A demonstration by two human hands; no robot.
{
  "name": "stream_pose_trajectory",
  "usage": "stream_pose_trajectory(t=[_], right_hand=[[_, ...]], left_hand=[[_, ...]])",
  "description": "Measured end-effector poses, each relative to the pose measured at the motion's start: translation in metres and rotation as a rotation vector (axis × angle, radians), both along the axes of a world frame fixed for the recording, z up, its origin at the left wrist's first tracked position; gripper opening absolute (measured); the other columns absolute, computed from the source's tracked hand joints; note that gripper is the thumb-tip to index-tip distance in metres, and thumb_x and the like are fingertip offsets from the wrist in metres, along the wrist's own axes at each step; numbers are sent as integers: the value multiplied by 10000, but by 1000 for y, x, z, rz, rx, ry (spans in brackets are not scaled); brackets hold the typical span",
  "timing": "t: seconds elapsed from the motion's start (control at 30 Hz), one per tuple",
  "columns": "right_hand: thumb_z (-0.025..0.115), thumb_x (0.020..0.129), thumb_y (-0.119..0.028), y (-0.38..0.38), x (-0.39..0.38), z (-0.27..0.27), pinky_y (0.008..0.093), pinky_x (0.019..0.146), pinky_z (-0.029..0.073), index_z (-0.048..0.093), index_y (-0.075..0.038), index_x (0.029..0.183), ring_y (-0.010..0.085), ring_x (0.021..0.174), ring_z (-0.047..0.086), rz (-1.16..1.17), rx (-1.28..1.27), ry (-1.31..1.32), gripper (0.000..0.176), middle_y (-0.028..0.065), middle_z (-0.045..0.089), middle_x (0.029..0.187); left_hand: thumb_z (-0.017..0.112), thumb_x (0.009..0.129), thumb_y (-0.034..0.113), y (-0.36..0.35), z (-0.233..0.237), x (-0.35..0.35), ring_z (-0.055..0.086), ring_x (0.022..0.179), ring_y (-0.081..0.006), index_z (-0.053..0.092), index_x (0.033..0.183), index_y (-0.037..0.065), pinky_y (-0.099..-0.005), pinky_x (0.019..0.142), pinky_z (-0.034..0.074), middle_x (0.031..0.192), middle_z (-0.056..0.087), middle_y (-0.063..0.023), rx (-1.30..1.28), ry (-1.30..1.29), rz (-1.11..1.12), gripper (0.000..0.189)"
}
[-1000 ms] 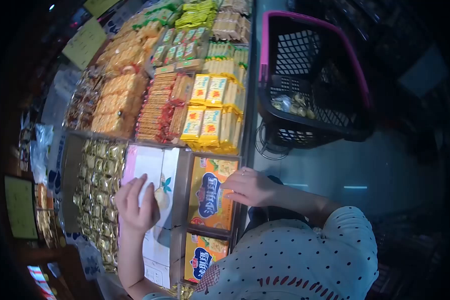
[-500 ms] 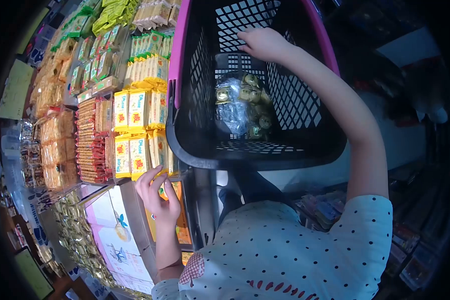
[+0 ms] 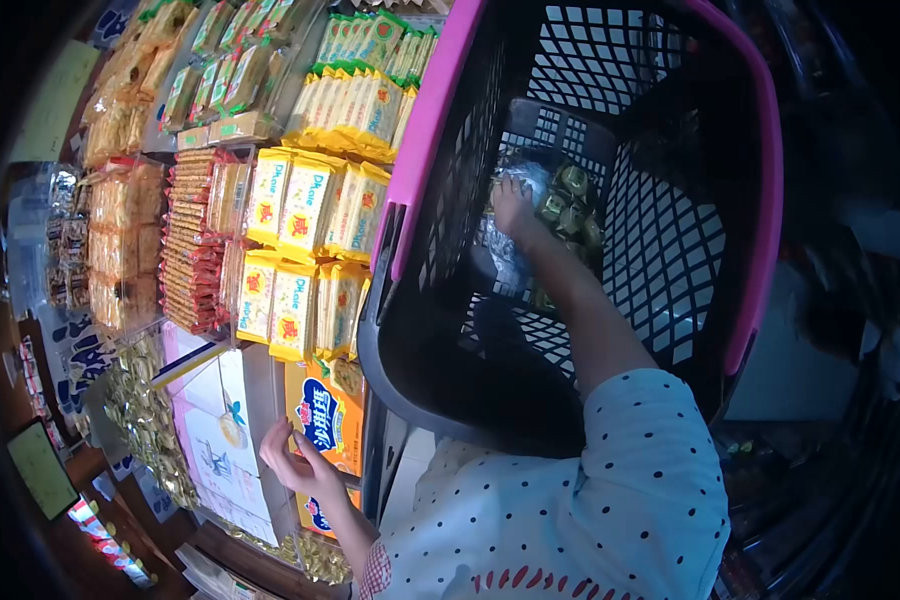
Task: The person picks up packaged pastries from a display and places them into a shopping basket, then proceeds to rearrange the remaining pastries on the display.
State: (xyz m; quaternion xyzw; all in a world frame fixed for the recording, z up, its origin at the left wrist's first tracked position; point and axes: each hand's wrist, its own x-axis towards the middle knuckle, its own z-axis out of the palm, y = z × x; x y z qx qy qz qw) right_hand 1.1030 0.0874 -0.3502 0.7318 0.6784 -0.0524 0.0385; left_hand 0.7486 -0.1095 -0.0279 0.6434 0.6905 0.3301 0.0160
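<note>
Inside basket (image 3: 420, 405), beside green packets (image 3: 575, 215): right hand (image 3: 514, 208) at bag (image 3: 502, 252), grip unclear; left hand (image 3: 302, 464), fingers apart.

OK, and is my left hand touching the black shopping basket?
Apart. The head view shows your left hand beside the shopping basket, with part of an orange box showing in the gap between them.

Seeing a pink-edged black plastic lattice basket (image 3: 470, 425) at upper right of the frame; seeing a clear plastic bag (image 3: 505, 260) and, right of it, greenish wrapped pieces (image 3: 575, 215) inside. Seeing yellow-and-white rectangular packets (image 3: 305, 205) left of the basket, above an orange rectangular package (image 3: 342, 420). Seeing a white rectangular box (image 3: 228, 440) left of the package.
</note>
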Motion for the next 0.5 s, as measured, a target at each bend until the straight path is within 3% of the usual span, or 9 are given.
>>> stream_pose_trajectory(t=[0.13,0.27,0.37,0.43,0.5], right_hand=[[588,726,-147,9,4,-3,527,948,319,445,-47,1123,300,1126,475,-114,-125,203,434,157,497,1169],[663,701,-191,4,9,2,520,932,331,440,-72,1140,288,1067,523,-47,-216,88,506,128,528,1114],[699,662,-178,11,14,41,549,935,320,464,-107,1153,263,1060,525,-31,-270,137,549,99,547,1119],[736,619,-205,26,21,56,510,911,366,478,-80,1127,271,1028,550,53,-293,80,584,117,554,1113],[773,576,-232,46,32,81,471,887,411,492,-52,1102,278,996,575,134,-319,24,623,136,560,1107]], left_hand=[[505,829,-47,7,3,9,541,921,-245,550,953,-36,-343,843,420,960,574,-141,-14,30,32,132],[510,815,-43,20,7,19,530,906,-257,558,941,-37,-355,821,408,943,573,-143,14,21,3,134],[510,814,-27,26,10,22,523,889,-259,557,932,-45,-355,802,409,938,567,-154,59,-22,-25,128],[497,825,-18,31,17,27,528,885,-243,540,933,-56,-336,807,420,952,556,-167,155,-277,-50,122],[494,831,-9,37,30,35,532,889,-228,524,943,-62,-324,816,427,965,545,-175,152,-345,-59,127]])
